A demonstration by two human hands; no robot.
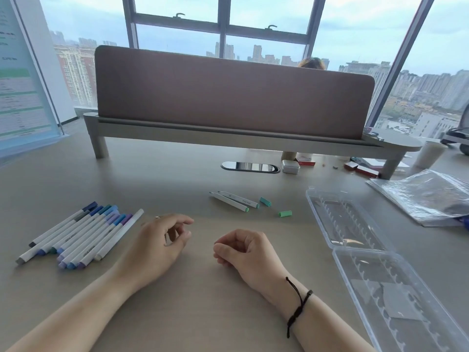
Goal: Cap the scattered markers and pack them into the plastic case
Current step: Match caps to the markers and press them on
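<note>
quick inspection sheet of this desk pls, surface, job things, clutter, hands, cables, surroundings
surface: pale desk, hands resting on it
job's things: capped marker row at left; two uncapped markers with two loose green caps at centre; open plastic case at right, no markers in it
clutter: plastic bag, small white box, red boxes
hands: left hand and right hand loosely curled, holding nothing
cables: nothing seen; grommet cover only
surroundings: desk divider, windows behind it

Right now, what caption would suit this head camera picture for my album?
Empty hands rest between capped markers, two uncapped markers, and the open plastic case.
</note>
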